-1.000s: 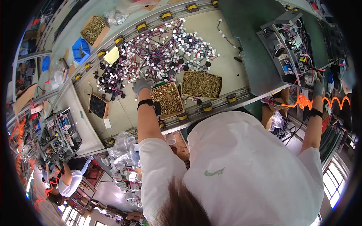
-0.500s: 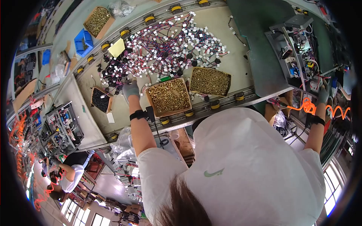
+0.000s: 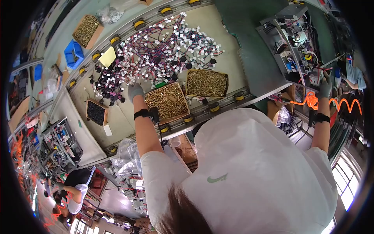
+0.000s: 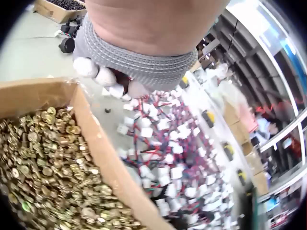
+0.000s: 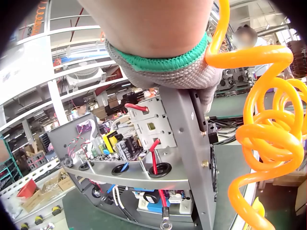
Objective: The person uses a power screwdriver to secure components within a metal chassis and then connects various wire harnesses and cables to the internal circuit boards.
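My left hand (image 3: 135, 91), in a grey glove with pale fingertips, is at the near-left edge of a pile of wire harnesses (image 3: 163, 50) with white connectors. In the left wrist view its fingers (image 4: 105, 76) are bent down beside the harnesses; a dark reddish bit shows between the fingertips, and I cannot tell if they hold it. Right of that hand stands a cardboard box (image 4: 103, 148) of brass-coloured screws. At far right, my gloved right hand (image 3: 326, 87) grips the top edge of a grey metal chassis (image 5: 187, 139) with circuit boards and red cables; its fingers wrap over the panel.
A second box of brass pieces (image 3: 207, 83) and a small box of black parts (image 3: 96, 112) stand on the table. A yellow paper (image 3: 108, 57) lies on the pile. An orange coiled hose (image 5: 271, 129) hangs beside the right wrist. Another person (image 3: 76, 193) works at lower left.
My left hand has moved left, from the screw box's corner to the table beside the dark end of the pile, then slightly back. The right hand stays at the chassis. The head view has shifted.
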### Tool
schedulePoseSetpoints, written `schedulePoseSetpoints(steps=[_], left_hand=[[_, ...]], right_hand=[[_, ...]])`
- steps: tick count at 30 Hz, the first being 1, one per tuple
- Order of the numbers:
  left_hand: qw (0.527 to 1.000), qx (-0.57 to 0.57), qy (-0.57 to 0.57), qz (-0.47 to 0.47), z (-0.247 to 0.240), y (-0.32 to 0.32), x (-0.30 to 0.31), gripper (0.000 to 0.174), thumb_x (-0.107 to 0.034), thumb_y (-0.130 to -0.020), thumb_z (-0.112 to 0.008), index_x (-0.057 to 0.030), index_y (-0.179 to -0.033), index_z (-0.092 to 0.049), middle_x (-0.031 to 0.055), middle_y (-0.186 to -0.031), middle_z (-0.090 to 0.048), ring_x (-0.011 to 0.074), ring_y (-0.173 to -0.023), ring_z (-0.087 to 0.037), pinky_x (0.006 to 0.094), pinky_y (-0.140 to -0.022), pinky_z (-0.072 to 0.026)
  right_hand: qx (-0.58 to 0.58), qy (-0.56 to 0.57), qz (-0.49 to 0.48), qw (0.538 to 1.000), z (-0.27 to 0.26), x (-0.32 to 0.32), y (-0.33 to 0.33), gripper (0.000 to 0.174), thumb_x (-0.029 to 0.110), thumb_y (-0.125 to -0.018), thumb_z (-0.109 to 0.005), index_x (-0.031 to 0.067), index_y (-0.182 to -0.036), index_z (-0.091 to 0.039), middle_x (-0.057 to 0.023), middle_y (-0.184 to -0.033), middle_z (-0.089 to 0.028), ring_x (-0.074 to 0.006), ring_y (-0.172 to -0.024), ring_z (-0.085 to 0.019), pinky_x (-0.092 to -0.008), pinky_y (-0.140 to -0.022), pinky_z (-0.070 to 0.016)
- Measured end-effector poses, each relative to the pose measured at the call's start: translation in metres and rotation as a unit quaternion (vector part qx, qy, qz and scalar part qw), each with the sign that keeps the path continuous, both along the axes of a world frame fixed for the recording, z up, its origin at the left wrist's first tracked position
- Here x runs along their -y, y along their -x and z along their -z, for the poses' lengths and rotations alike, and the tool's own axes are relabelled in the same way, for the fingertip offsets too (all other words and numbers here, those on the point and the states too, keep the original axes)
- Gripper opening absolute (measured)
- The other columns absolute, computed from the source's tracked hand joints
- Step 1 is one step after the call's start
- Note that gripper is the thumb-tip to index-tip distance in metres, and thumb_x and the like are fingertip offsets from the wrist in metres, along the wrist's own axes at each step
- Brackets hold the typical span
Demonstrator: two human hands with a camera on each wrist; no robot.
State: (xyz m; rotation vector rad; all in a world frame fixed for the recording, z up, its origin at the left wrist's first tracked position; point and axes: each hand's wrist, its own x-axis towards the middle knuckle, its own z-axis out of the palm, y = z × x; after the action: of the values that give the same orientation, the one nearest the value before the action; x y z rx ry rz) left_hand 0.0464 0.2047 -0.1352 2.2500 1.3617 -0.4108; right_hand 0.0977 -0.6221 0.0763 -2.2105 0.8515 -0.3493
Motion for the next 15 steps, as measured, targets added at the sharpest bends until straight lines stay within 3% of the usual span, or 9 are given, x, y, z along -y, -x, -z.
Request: schedulePoseSetpoints(steps=[1, 2, 3, 4, 7, 11, 12, 13, 15], left_hand=[[0.997, 0.059, -0.020, -0.040, 0.000, 0.005, 0.000, 0.039, -0.033, -0.082, -0.049, -0.0023, -0.105, -0.056, 0.0193, -0.101, -0.062, 0.0358, -0.089, -0.060, 0.0430, -0.077, -0.0454], [0.989, 0.117, -0.039, -0.078, -0.033, 0.004, 0.015, 0.039, -0.032, -0.083, -0.046, 0.0001, -0.102, -0.054, 0.0219, -0.098, -0.061, 0.0385, -0.085, -0.059, 0.0450, -0.076, -0.0439], [0.977, 0.194, -0.064, -0.060, -0.035, 0.008, 0.018, 0.031, -0.025, -0.085, -0.045, 0.0024, -0.099, -0.048, 0.0218, -0.095, -0.061, 0.0356, -0.079, -0.059, 0.0435, -0.073, -0.0441], [0.977, 0.195, -0.060, -0.056, -0.036, 0.005, 0.024, 0.031, -0.025, -0.085, -0.045, 0.0024, -0.099, -0.048, 0.0218, -0.095, -0.061, 0.0356, -0.079, -0.059, 0.0435, -0.073, -0.0441], [0.915, 0.385, 0.112, 0.056, -0.044, -0.007, 0.074, 0.023, -0.003, -0.083, -0.044, -0.0005, -0.106, -0.041, 0.0107, -0.088, -0.055, 0.0201, -0.077, -0.056, 0.0296, -0.070, -0.0447], [0.891, 0.356, 0.239, 0.151, -0.015, -0.038, 0.157, 0.026, -0.007, -0.085, -0.046, -0.0031, -0.111, -0.046, 0.0106, -0.098, -0.054, 0.0195, -0.087, -0.052, 0.0304, -0.080, -0.0420], [0.907, 0.311, 0.240, 0.151, 0.012, -0.046, 0.176, 0.029, -0.013, -0.085, -0.050, -0.0036, -0.112, -0.047, 0.0135, -0.100, -0.057, 0.0229, -0.089, -0.055, 0.0318, -0.081, -0.0425], [0.918, 0.205, 0.230, 0.252, -0.015, -0.061, 0.193, 0.036, -0.021, -0.084, -0.053, -0.0023, -0.113, -0.047, 0.0197, -0.105, -0.058, 0.0344, -0.097, -0.057, 0.0386, -0.081, -0.0445], [0.900, 0.088, 0.157, 0.396, -0.022, -0.078, 0.224, 0.035, -0.022, -0.082, -0.055, -0.0088, -0.114, -0.051, 0.0148, -0.108, -0.060, 0.0323, -0.100, -0.057, 0.0382, -0.083, -0.0458]], right_hand=[[0.016, 0.009, -0.008, 1.000, 0.002, -0.003, 0.002, 0.030, 0.007, -0.088, -0.043, 0.0088, -0.114, -0.060, -0.0017, -0.105, -0.059, -0.0090, -0.087, -0.054, -0.0208, -0.075, -0.0426], [0.031, 0.018, -0.014, 0.999, 0.000, -0.013, 0.004, 0.030, 0.007, -0.088, -0.043, 0.0087, -0.113, -0.060, -0.0018, -0.106, -0.059, -0.0091, -0.087, -0.054, -0.0208, -0.075, -0.0426], [0.028, 0.001, 0.011, 1.000, -0.002, -0.019, 0.004, 0.030, 0.006, -0.088, -0.043, 0.0084, -0.112, -0.060, -0.0011, -0.102, -0.060, -0.0087, -0.084, -0.054, -0.0206, -0.074, -0.0423], [0.029, 0.004, 0.015, 0.999, -0.003, -0.026, 0.004, 0.030, 0.006, -0.088, -0.043, 0.0084, -0.112, -0.060, -0.0011, -0.102, -0.060, -0.0087, -0.084, -0.054, -0.0206, -0.074, -0.0423], [0.043, -0.010, 0.009, 0.999, -0.001, -0.027, 0.007, 0.030, 0.006, -0.088, -0.043, 0.0076, -0.112, -0.060, -0.0003, -0.097, -0.061, -0.0079, -0.079, -0.053, -0.0205, -0.070, -0.0418], [0.051, -0.019, 0.025, 0.998, -0.008, -0.045, 0.005, 0.030, 0.006, -0.088, -0.043, 0.0070, -0.112, -0.060, -0.0011, -0.097, -0.061, -0.0079, -0.079, -0.053, -0.0201, -0.070, -0.0422], [0.053, -0.018, 0.026, 0.998, -0.009, -0.047, 0.005, 0.030, 0.006, -0.088, -0.043, 0.0070, -0.112, -0.060, -0.0011, -0.097, -0.061, -0.0079, -0.079, -0.053, -0.0201, -0.070, -0.0422], [0.046, -0.014, 0.023, 0.999, -0.009, -0.047, 0.005, 0.030, 0.006, -0.088, -0.043, 0.0067, -0.112, -0.060, -0.0016, -0.097, -0.061, -0.0082, -0.079, -0.054, -0.0202, -0.071, -0.0426], [0.047, -0.002, 0.017, 0.999, -0.012, -0.053, 0.006, 0.029, 0.006, -0.088, -0.043, 0.0059, -0.112, -0.060, -0.0031, -0.099, -0.061, -0.0088, -0.081, -0.055, -0.0208, -0.073, -0.0439]])
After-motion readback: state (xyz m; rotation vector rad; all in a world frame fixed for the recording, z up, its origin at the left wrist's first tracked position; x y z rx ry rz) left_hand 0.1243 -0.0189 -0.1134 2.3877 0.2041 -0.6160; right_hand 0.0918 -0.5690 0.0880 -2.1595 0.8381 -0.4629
